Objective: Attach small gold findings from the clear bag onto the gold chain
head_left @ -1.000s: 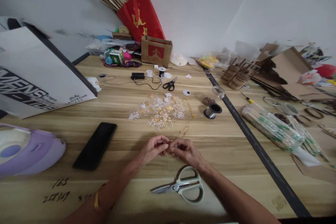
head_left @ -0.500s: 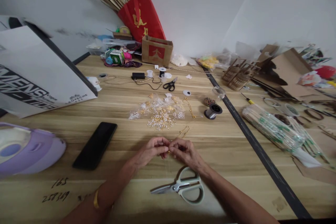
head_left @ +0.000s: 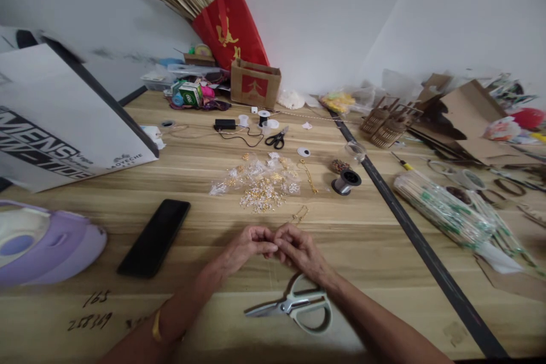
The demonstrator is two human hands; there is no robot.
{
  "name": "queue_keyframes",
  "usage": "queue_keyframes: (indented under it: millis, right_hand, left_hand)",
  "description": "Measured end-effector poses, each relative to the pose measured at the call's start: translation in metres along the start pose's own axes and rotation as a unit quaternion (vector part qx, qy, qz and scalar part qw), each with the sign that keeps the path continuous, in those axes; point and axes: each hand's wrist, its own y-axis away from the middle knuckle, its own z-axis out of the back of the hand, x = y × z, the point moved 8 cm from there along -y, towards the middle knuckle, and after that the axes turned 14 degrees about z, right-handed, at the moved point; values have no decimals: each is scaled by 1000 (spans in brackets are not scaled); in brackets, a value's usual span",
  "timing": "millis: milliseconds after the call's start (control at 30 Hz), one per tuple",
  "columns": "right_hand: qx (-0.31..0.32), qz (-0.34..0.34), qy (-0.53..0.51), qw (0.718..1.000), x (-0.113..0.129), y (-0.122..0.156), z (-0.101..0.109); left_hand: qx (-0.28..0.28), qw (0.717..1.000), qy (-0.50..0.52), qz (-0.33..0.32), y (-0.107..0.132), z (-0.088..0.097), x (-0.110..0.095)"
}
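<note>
Two hands, fingertips pressed together, just short of a gold chain (head_left: pixel 300 214).

The left hand (head_left: pixel 248 244) and right hand (head_left: pixel 301 251) touch at the fingertips, curled tight. Whatever they pinch is too small to tell. The chain lies on the wooden table (head_left: pixel 384 244) just beyond them. Grey-handled scissors (head_left: pixel 298 305) lie nearer the person, a heap of gold and silver findings (head_left: pixel 262 185) farther off, and a black phone (head_left: pixel 156 237) to the left.

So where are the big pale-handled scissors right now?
In the head view the scissors lie low and centre on the wooden table, just below the right hand, with the black phone off to their left.
</note>
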Motion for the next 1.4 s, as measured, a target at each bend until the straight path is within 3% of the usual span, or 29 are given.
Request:
queue_keyframes:
  millis: [233,467,600,867,1000,1200,1400]
  right_hand:
    - [0,-8,-11,1000,-2,1,-1]
    - [20,32,96,995,9,0,7]
    - [37,72,184,980,19,0,11]
    - [51,168,321,931,30,3,12]
    - [45,191,319,927,32,2,14]
    - [22,165,299,940,31,2,17]
    - [58,214,328,918,35,3,10]
  left_hand:
    - [-14,1000,-3,-7,1,2,1]
    - [-26,998,-31,-38,6,2,-5]
    - [-62,997,-27,-39,6,9,-6]
    - [-75,996,-20,-34,7,11,-8]
    - [-83,995,-33,-33,7,12,-10]
    - [-114,987,-110,-35,5,11,-6]
    - [-143,972,-178,-53,5,11,-4]
